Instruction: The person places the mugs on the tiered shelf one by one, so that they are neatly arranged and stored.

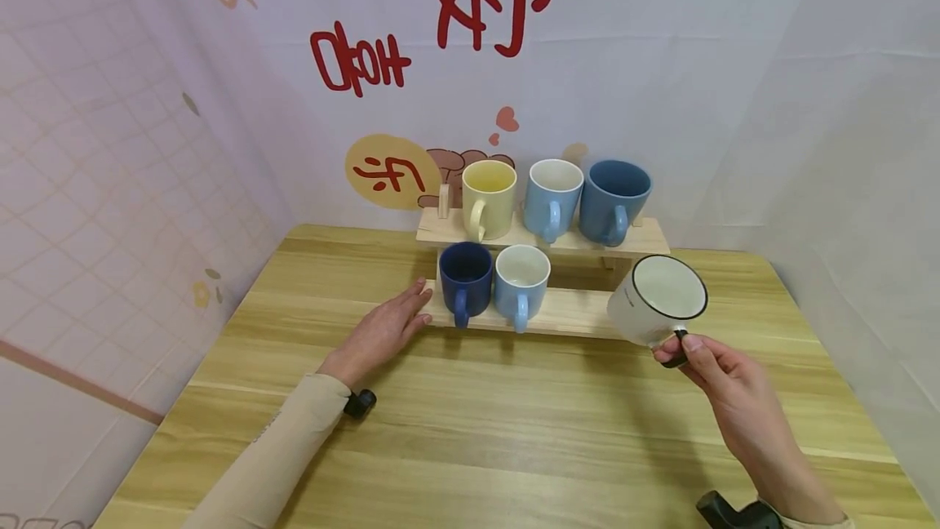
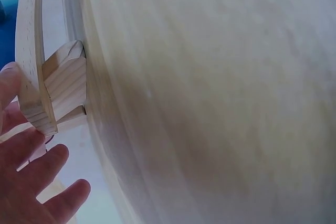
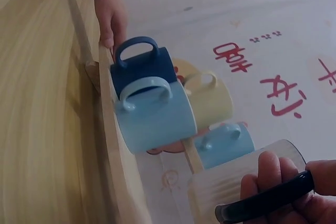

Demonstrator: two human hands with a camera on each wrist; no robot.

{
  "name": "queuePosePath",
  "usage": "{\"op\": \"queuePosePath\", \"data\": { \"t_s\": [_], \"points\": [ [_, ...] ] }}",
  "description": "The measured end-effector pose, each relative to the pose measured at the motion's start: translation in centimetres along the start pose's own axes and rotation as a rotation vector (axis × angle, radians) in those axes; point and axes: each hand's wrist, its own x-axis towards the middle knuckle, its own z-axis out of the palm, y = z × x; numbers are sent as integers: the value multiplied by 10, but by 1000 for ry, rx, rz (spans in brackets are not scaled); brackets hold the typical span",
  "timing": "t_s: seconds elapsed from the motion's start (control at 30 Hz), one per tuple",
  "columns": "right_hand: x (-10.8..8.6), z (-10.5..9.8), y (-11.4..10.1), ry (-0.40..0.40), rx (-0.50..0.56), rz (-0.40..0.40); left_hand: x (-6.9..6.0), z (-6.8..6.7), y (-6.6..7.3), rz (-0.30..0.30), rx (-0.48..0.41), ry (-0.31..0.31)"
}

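Note:
A white mug (image 1: 633, 313) with a dark rim hangs tilted at the right end of a two-tier wooden rack (image 1: 576, 313). My right hand (image 1: 734, 390) grips its black handle (image 3: 268, 200). At the rack's left end my left hand (image 1: 385, 325) touches the lower board with its fingers extended. The lower tier bears a navy mug (image 1: 457, 288) and a light blue mug (image 1: 520, 288), side by side. On the upper tier stand a yellow mug (image 1: 495, 215), another light blue mug (image 1: 545, 202) and a steel-blue mug (image 1: 605, 202). All their handles face me.
The rack stands near the back of a wood-grain table (image 1: 470, 431). Behind it hangs a white backdrop (image 1: 661, 88) with red writing, and pale sheets flank both sides. Bare board shows on the lower tier, right of the light blue mug.

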Motion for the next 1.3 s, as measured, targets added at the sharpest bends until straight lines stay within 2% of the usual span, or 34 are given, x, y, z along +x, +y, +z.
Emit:
{"op": "queuePosePath", "data": {
  "t_s": [0.27,0.6,1.3],
  "points": [
    [12,19,9,-20,6,27,-2,0,1,1,-10,-10],
    [24,35,24,17,15,58,0,0,0,1,1,-8],
    [46,63,47,84,-81,186,-2,1,2,-9,-8,5]
  ]
}}
